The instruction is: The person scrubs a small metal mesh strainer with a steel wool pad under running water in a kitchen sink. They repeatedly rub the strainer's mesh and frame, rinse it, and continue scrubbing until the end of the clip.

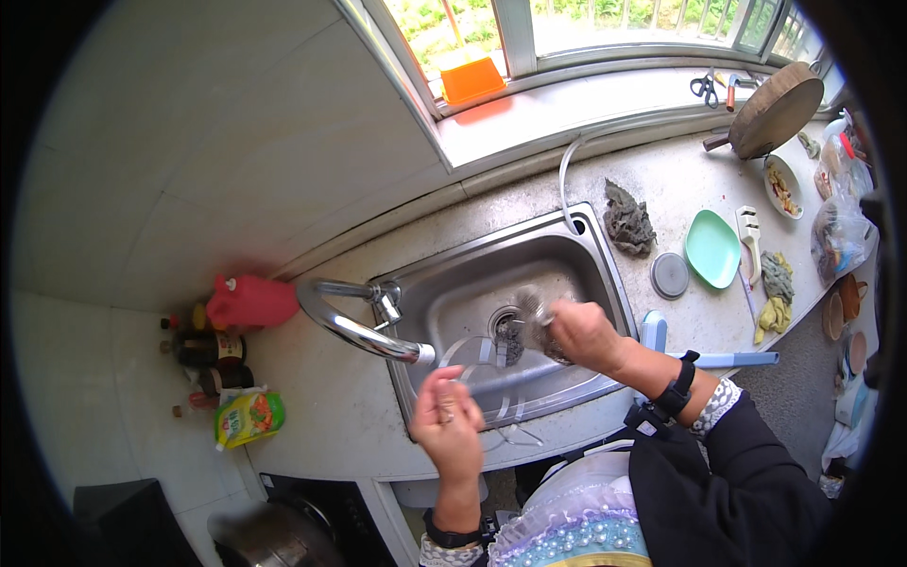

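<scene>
Over the right side of the stainless steel sink (453,283), my right hand (587,337) grips a blurred metal mesh piece, perhaps a drain strainer (535,312). That piece is beside the drain opening (506,315), where dark matter shows. My left hand (448,418) is over the sink's front left edge, below the spout of the chrome faucet (368,340); its fingers are loosely curled and nothing shows in them. Clear plastic strips or loops (485,354) lie between the hands, partly over the sink; what they belong to I cannot tell.
A grey rag (628,220), a round lid (669,276), a mint green dish (712,249) and a white knife sharpener (749,241) lie right of the sink. A blue-handled tool (733,359) crosses the counter edge. At left stand a pink jug (255,302) and bottles.
</scene>
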Demonstrator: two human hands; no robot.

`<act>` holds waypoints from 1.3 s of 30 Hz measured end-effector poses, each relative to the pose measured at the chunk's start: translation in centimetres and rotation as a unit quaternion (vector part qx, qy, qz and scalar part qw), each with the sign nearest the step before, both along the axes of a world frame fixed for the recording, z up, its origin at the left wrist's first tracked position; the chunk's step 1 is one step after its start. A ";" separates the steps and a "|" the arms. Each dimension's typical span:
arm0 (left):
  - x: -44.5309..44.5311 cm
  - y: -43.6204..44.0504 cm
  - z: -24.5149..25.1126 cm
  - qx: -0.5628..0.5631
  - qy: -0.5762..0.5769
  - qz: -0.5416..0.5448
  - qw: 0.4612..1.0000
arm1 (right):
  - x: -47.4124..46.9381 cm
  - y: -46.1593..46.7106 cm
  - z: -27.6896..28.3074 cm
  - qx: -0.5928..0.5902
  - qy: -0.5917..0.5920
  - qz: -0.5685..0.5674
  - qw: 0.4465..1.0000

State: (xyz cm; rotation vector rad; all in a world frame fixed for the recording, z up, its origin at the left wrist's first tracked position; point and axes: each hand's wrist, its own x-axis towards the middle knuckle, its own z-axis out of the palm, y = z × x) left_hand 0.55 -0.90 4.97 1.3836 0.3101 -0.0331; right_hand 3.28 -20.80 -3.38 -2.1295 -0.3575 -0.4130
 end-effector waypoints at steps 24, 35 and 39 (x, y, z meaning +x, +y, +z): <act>0.6 -1.5 -0.4 -0.207 0.069 0.087 0.972 | 2.1 4.1 1.8 0.041 0.053 -0.085 0.994; 1.4 -0.3 -2.1 -0.321 0.124 0.028 0.938 | -1.1 2.3 -1.9 0.610 0.451 0.065 0.649; 1.7 1.4 -3.0 -0.451 0.185 -0.046 0.872 | -1.5 0.8 -1.5 0.706 0.445 0.192 0.517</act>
